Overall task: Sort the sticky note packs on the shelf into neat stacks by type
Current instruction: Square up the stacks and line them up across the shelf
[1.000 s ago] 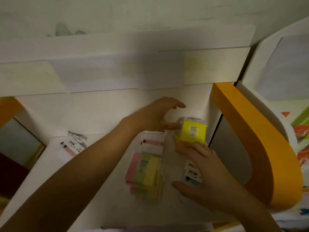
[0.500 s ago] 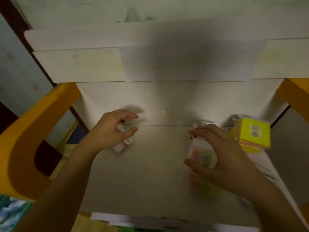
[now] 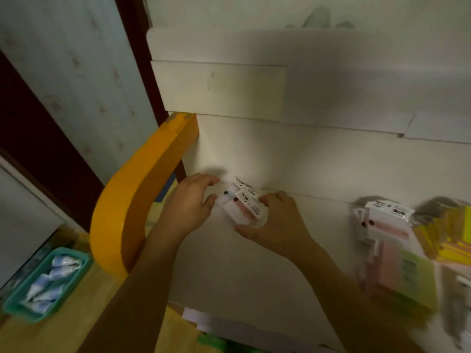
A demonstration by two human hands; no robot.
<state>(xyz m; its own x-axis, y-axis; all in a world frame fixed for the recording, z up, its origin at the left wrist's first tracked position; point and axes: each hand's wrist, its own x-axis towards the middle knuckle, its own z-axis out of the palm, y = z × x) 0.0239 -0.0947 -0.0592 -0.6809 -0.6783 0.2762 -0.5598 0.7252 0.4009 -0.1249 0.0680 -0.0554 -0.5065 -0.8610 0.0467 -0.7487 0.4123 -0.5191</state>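
Note:
A small bunch of clear-wrapped white and pink sticky note packs [image 3: 241, 204] lies at the back left of the white shelf [image 3: 254, 271]. My left hand [image 3: 187, 203] curls round their left side and my right hand [image 3: 276, 220] cups their right and front side. At the right of the shelf lie similar clear packs [image 3: 384, 222], a flat pink and green multicolour pack [image 3: 400, 273] and a pile of yellow note blocks [image 3: 448, 235].
An orange curved side panel [image 3: 132, 200] bounds the shelf on the left. A teal tray [image 3: 43, 284] holding small wrapped items sits on the wooden surface at lower left. A white upper shelf board [image 3: 254, 87] overhangs the compartment.
The view has swung left. My right hand left the multicolour pack on the right and moved over to the white packs, which both hands now hold together.

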